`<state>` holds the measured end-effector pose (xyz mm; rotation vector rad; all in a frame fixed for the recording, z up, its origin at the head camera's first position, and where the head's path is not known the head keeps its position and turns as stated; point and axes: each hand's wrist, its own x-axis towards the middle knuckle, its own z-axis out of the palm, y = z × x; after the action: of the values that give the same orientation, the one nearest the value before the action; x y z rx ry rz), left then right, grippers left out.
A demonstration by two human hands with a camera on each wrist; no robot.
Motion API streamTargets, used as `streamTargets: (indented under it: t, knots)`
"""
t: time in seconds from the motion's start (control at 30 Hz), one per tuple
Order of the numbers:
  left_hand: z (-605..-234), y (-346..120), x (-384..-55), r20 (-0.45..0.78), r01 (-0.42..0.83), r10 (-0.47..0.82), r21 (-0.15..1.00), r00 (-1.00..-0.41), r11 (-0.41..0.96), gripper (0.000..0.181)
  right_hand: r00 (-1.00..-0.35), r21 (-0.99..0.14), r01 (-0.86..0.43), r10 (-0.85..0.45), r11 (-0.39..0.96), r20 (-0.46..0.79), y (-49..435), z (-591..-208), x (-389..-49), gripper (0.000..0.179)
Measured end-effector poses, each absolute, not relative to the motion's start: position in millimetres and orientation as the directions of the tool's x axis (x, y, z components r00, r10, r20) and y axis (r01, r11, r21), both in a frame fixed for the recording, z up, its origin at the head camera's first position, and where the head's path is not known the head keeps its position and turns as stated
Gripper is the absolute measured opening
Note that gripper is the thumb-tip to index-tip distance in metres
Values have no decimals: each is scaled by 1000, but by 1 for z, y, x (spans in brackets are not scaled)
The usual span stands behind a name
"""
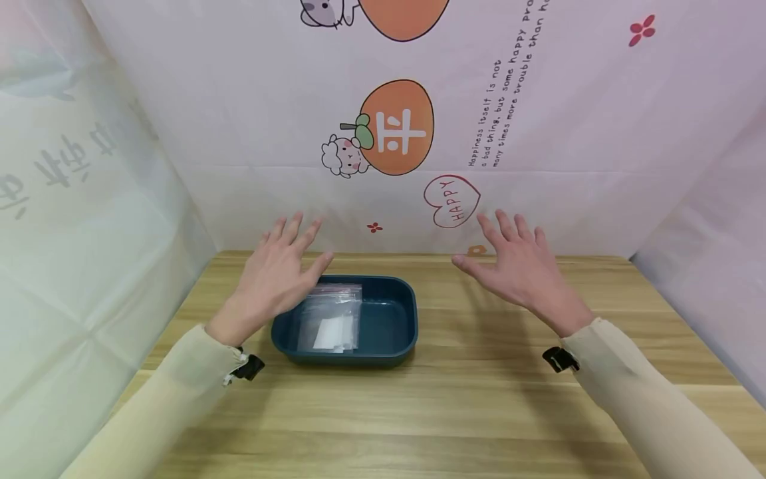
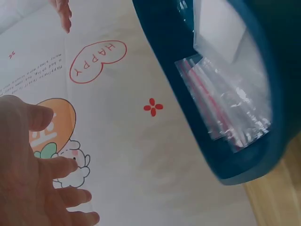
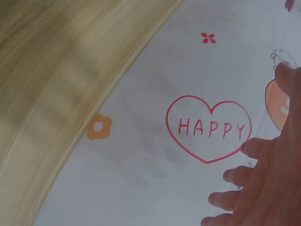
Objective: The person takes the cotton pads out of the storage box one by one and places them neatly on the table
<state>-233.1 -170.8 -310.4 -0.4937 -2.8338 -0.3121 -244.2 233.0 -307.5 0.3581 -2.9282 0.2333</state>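
Note:
My left hand (image 1: 277, 269) hovers over the left end of a dark blue plastic tub (image 1: 385, 332), fingers spread and holding nothing. Inside the tub lie several clear zip-lock bags (image 1: 332, 316) with white labels or paper in them. In the left wrist view the bags' pink-red seal strips (image 2: 207, 94) show near the tub's wall. My right hand (image 1: 519, 269) is held up above the table, right of the tub, with its fingers spread and nothing in it. The right wrist view shows its fingers (image 3: 242, 176) in front of the printed cloth.
The tub stands on a wood-grain table (image 1: 383, 412). A white printed cloth (image 1: 269, 120) rises behind the table's back edge, and more cloth (image 1: 78, 233) hangs along the left side. Each wrist wears a black strap piece (image 1: 560, 359) at the cuff.

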Motion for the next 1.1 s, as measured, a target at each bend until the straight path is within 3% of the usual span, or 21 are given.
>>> streamTargets:
  t: [0.77, 1.1]
  knots:
    - [-324, -180, -199, 314, 381, 301, 237, -900, 893, 77, -918, -137, -349, -309, 927, 249, 204, -311, -211, 107]
    - [-332, -183, -184, 297, 389, 303, 296, -906, 872, 79, -866, -182, -433, -352, 883, 354, 184, -323, -201, 99]
